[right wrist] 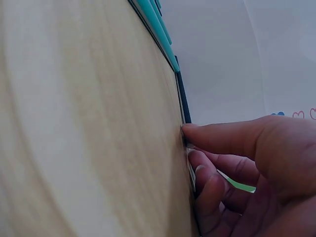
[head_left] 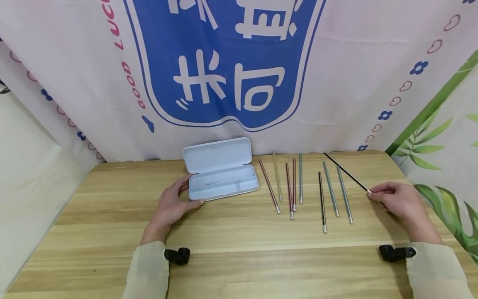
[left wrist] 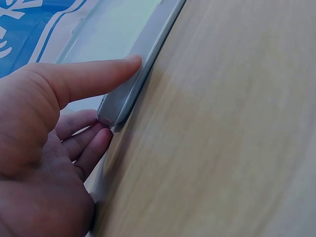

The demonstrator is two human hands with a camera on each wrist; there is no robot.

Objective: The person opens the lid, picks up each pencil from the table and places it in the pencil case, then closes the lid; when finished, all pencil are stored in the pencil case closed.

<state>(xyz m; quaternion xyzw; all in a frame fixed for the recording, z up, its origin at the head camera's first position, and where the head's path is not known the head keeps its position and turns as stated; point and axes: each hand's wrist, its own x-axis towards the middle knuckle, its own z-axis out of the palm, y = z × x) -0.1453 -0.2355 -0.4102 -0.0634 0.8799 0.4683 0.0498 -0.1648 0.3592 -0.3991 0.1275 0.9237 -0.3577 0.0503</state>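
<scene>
Lower right of frame, the right hand pinches a black pencil; left of centre, the left hand seemingly grips a pale-blue case.

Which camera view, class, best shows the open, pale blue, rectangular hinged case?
The head view: the pale blue case shows its raised lid and compartments, little covered. The left wrist view gives only one end close up, partly behind the left hand's grip and cut off above. The right wrist view shows none of it.
</scene>
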